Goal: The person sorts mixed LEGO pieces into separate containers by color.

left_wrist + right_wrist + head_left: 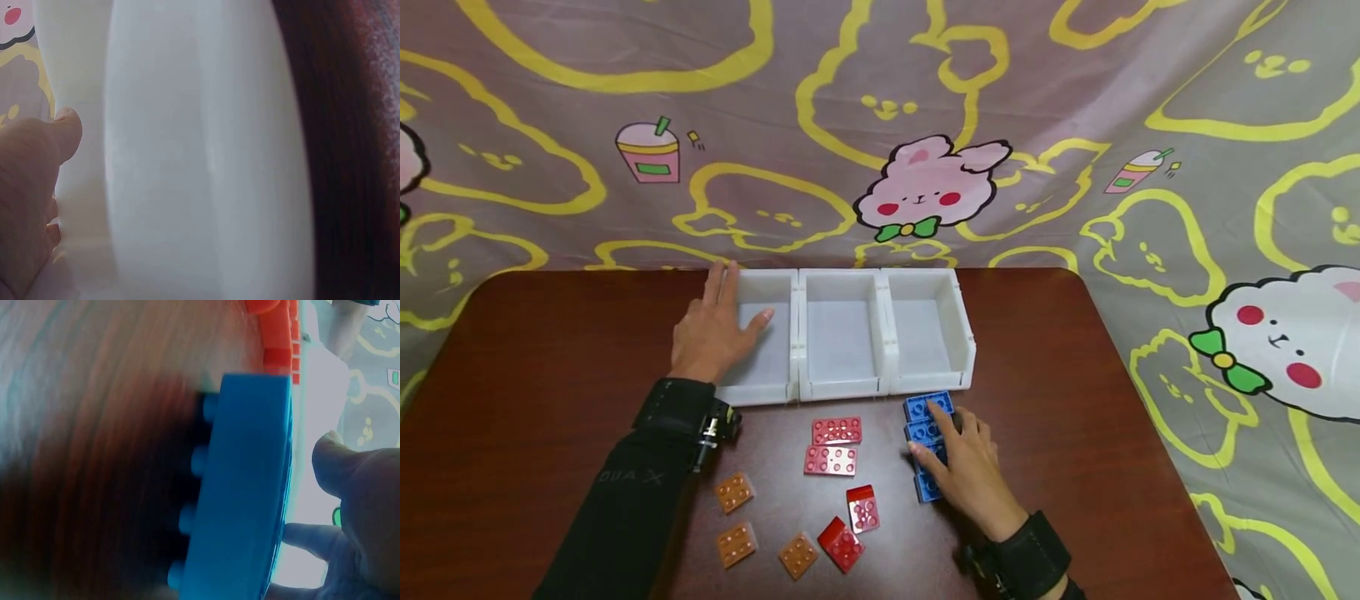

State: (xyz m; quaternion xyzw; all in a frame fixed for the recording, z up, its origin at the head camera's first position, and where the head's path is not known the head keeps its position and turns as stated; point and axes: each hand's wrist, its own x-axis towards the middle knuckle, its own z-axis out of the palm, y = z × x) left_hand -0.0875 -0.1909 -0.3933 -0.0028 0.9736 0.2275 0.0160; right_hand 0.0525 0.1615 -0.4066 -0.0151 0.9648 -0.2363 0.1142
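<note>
While right hand (972, 467) fingers clamp studded blue bricks (928, 432) | left hand (712, 327) flat, fingers apart, on white bin (765, 350)

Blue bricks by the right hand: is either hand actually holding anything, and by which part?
The right hand lies over the row of blue bricks, but a closed hold cannot be told. The left hand rests flat on the left bin.

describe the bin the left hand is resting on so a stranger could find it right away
Start at the row of three white bins at the back of the brown table. It is the leftmost bin, the only one with the left hand lying flat over its outer wall.
</note>
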